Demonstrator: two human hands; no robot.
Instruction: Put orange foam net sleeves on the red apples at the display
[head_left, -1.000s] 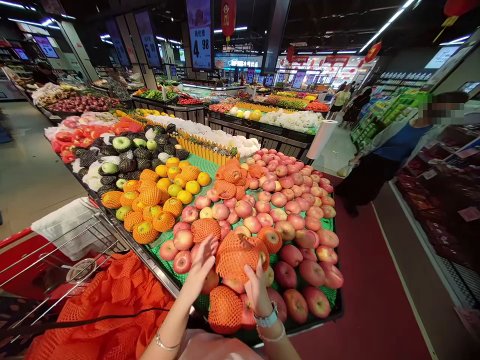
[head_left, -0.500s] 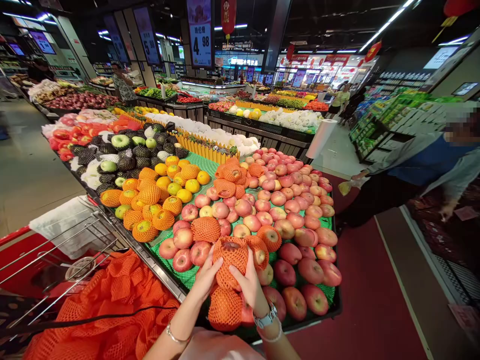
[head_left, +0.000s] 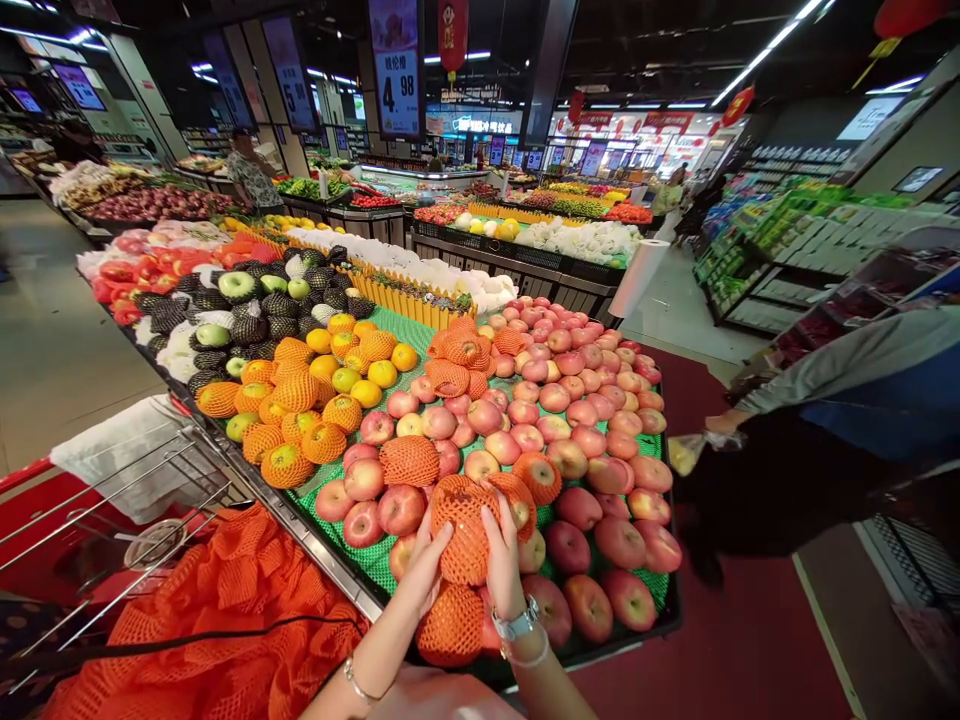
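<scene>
Both my hands hold one apple wrapped in an orange foam net point(head_left: 465, 525) just above the front of the apple display. My left hand point(head_left: 424, 570) cups its left side, fingers wrapped round it. My right hand point(head_left: 501, 560), with a watch and bracelet on the wrist, presses its right side. Under them lies another netted apple point(head_left: 450, 625). Bare red apples point(head_left: 592, 470) fill the green-matted bin point(head_left: 390, 560) around it.
A red shopping cart point(head_left: 112, 500) stands at my left, with a heap of orange foam nets point(head_left: 225, 610) in front. Netted oranges point(head_left: 300, 420) and dark-netted green fruit point(head_left: 240, 310) lie further back. A person in blue and grey point(head_left: 840, 420) leans in from the right, bag in hand.
My hands closed round the netted apple, which they only touched a second ago. The person on the right walked nearer along the red aisle.
</scene>
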